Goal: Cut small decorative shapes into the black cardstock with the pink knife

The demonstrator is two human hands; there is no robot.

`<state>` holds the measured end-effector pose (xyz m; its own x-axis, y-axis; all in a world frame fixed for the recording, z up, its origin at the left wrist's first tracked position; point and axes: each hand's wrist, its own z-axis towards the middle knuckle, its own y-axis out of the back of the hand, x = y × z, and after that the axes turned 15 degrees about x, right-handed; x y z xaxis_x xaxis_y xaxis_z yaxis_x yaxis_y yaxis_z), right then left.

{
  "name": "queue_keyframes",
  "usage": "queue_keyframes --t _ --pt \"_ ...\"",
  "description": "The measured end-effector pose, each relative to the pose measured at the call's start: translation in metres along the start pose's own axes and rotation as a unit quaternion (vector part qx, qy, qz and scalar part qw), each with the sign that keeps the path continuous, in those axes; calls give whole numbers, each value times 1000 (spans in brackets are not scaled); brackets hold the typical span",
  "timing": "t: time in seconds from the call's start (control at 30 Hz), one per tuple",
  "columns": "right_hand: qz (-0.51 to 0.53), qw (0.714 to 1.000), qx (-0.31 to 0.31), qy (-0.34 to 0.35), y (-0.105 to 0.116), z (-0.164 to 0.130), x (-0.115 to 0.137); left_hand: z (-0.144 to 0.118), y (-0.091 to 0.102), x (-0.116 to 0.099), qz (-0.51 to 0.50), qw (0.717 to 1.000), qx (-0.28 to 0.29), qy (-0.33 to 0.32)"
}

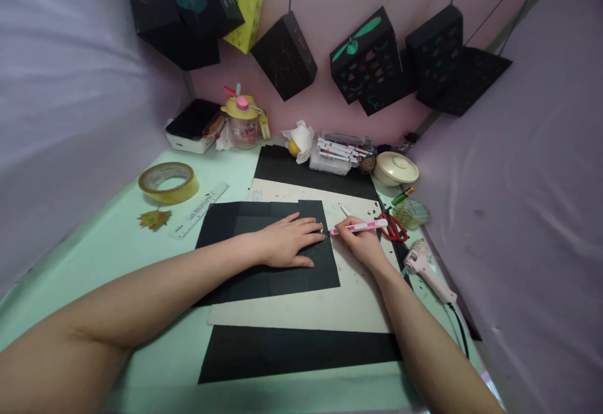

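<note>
My left hand lies flat with its fingers spread on a sheet of black card, pressing near its right part. In my right hand is a slim pink and white craft knife, gripped like a pen. Its tip is close to the right edge of the black card, by my left fingertips; I cannot tell whether it touches. Under the card is a white board, and a larger black sheet shows beneath that. A thin white stick is just beyond my right hand.
A tape roll, a leaf and a clear ruler lie at left. Red-handled scissors, a green tape roll and a glue gun are at right. Behind stand a bottle, markers and a lidded bowl. Black boxes hang above.
</note>
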<state>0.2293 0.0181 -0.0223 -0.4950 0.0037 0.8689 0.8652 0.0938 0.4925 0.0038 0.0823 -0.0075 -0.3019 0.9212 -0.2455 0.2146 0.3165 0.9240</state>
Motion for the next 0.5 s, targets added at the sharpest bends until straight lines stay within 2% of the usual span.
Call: queue_keyframes --t 0.5 --pt "18 1000 3 -16 -1 -1 3 1 -1 1 -6 1000 -5 -4"
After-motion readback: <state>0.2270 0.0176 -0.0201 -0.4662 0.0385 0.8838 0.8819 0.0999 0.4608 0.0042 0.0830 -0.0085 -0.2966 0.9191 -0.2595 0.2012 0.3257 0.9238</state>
